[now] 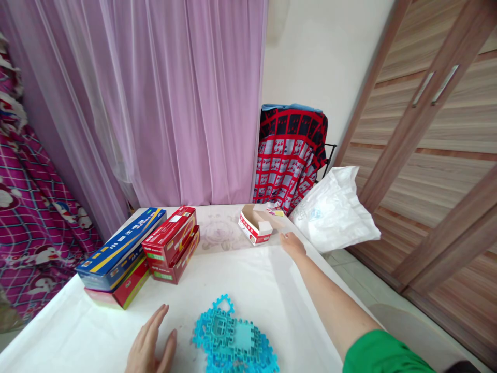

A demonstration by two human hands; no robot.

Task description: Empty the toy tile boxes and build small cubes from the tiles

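Observation:
My left hand [151, 342] hovers at the near edge of the white-covered table, fingers stretched out and thumb apart, holding nothing. To its right lies a pile of blue and teal interlocking plastic pieces [236, 338] with notched edges. My right hand [293, 245] reaches far forward over the table's right side, its fingers curled together. Whatever they hold, if anything, is hidden. Just left of those fingers stands an open red-and-white cardboard box [254, 227], its flap raised; a small gap seems to separate them.
Stacked red boxes [171, 243] and a blue box [122, 248] atop a red-green box [120, 292] stand at the left. A white plastic bag [334, 212] bulges beside the right edge. Purple curtains [194, 103] hang behind; a wooden wardrobe [427, 155] stands right.

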